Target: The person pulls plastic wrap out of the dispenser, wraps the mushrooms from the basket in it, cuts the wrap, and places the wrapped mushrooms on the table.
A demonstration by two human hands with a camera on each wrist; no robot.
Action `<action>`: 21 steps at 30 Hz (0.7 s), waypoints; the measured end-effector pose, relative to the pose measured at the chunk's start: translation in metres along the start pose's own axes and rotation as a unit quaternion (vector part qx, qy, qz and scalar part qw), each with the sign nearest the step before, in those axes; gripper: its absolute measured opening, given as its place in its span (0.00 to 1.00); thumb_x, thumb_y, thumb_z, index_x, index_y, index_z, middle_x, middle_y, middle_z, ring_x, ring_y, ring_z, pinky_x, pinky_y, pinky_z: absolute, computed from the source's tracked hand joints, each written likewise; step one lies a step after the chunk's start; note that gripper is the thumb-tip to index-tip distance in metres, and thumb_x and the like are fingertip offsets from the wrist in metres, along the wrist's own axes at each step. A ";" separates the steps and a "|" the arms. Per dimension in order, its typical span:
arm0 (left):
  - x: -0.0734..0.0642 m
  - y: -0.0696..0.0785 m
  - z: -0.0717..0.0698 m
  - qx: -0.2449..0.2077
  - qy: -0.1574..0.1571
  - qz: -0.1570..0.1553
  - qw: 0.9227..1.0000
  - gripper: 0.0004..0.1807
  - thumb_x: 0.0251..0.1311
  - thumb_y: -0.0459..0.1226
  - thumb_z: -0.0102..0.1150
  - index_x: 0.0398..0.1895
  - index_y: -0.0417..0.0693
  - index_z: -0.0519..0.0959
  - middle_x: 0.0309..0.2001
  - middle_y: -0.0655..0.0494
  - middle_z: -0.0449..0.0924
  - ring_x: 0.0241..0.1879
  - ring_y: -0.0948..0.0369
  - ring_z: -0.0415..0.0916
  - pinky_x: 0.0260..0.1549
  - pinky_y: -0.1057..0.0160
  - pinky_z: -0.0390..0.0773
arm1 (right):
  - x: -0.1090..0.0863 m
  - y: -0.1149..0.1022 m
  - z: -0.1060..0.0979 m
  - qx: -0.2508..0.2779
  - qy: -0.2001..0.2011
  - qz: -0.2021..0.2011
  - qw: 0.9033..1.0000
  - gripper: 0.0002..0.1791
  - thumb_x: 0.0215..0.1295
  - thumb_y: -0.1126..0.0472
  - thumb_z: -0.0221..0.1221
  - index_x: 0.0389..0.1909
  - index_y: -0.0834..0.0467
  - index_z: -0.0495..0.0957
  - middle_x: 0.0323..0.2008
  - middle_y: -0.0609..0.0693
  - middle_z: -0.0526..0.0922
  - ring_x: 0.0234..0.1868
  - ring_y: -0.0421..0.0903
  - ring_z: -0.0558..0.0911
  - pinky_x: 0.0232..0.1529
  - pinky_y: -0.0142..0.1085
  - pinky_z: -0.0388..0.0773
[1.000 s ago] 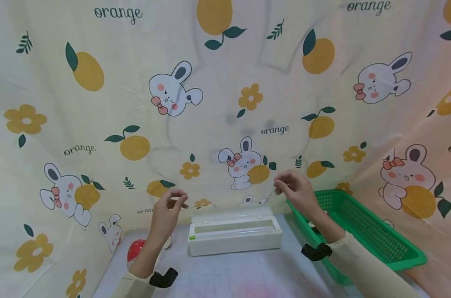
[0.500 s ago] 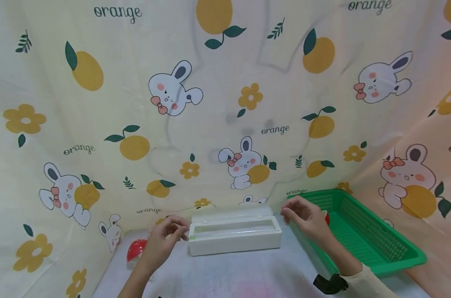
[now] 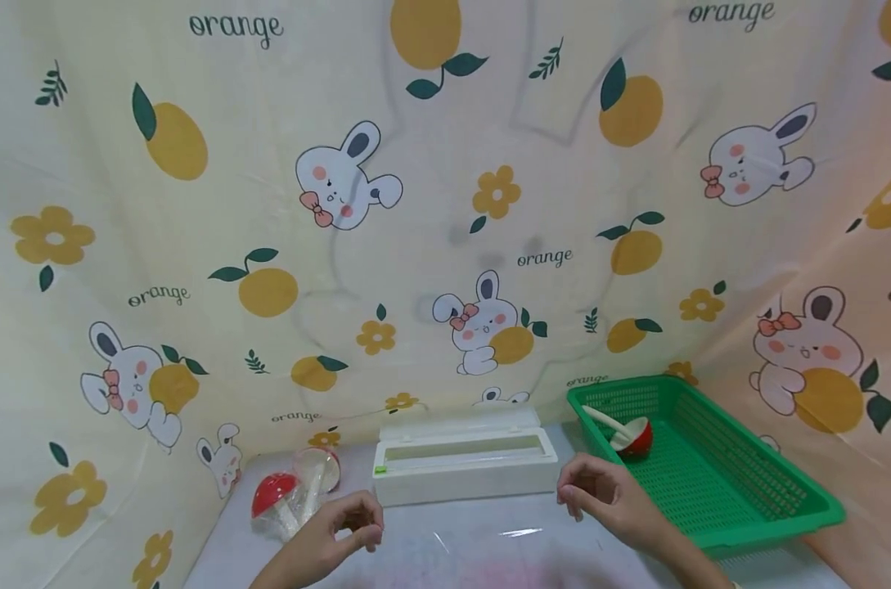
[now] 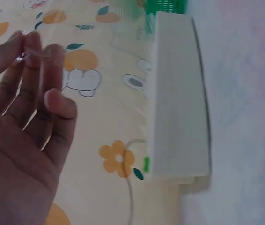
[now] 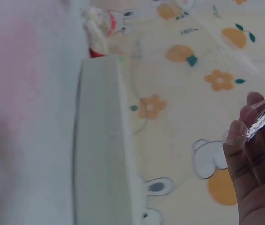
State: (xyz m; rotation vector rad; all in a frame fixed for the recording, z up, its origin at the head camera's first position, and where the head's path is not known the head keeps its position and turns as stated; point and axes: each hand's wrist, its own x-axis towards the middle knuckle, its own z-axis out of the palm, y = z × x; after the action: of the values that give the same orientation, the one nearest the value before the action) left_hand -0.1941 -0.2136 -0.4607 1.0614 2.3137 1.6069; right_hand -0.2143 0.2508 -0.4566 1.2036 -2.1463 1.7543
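Observation:
A clear sheet of cling film point(image 5: 259, 124) spans the space between my hands; only its glints show in the head view. My left hand point(image 3: 335, 532) pinches one edge between thumb and fingertips, low over the table and in front of the box's left end. Opposite it, my right hand point(image 3: 614, 499) pinches the other edge, beside the green basket. Behind the film stands a white cling film dispenser box point(image 3: 463, 484), its lid raised and a green slider point(image 3: 380, 469) at the left end. Whether film still joins the box, I cannot tell.
Left of the box lie two red-and-white ladles point(image 3: 274, 493), wrapped in clear film. The green plastic basket point(image 3: 754, 533) stands on the right with another red-and-white ladle point(image 3: 638, 438) inside. A patterned cloth point(image 3: 416, 245) hangs behind the table.
Both hands have come down from above the box toward me, past its ends, keeping the film stretched between them. The wrapped ladles and the ladle in the basket now show more fully.

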 end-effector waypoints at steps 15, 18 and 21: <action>-0.016 -0.110 0.014 -0.026 -0.156 -0.115 0.981 0.11 0.78 0.43 0.61 0.49 0.46 0.82 0.42 0.68 0.84 0.42 0.71 0.79 0.42 0.69 0.78 | -0.043 0.041 0.009 0.067 -0.154 0.140 0.976 0.06 0.83 0.69 0.53 0.47 0.65 0.79 0.40 0.54 0.85 0.42 0.41 0.85 0.48 0.36 0.83; -0.021 -0.160 0.017 -0.014 -0.169 -0.107 0.980 0.08 0.75 0.44 0.63 0.48 0.52 0.84 0.42 0.69 0.85 0.41 0.72 0.80 0.42 0.67 0.80 | -0.049 0.049 0.010 0.088 -0.210 0.189 0.955 0.09 0.83 0.66 0.53 0.47 0.67 0.78 0.41 0.48 0.85 0.47 0.38 0.83 0.52 0.37 0.77; -0.023 -0.179 0.024 0.027 -0.164 -0.101 0.981 0.08 0.74 0.45 0.63 0.44 0.52 0.86 0.39 0.69 0.85 0.40 0.73 0.78 0.40 0.67 0.78 | -0.056 0.058 0.010 0.107 -0.243 0.220 0.939 0.09 0.81 0.64 0.55 0.46 0.67 0.79 0.41 0.42 0.84 0.47 0.37 0.81 0.50 0.37 0.73</action>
State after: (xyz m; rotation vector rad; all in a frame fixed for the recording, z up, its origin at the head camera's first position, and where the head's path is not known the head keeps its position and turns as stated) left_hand -0.2496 -0.2418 -0.6320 0.9784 2.1726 1.2008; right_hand -0.2095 0.2705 -0.5353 1.4158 -2.7396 2.0835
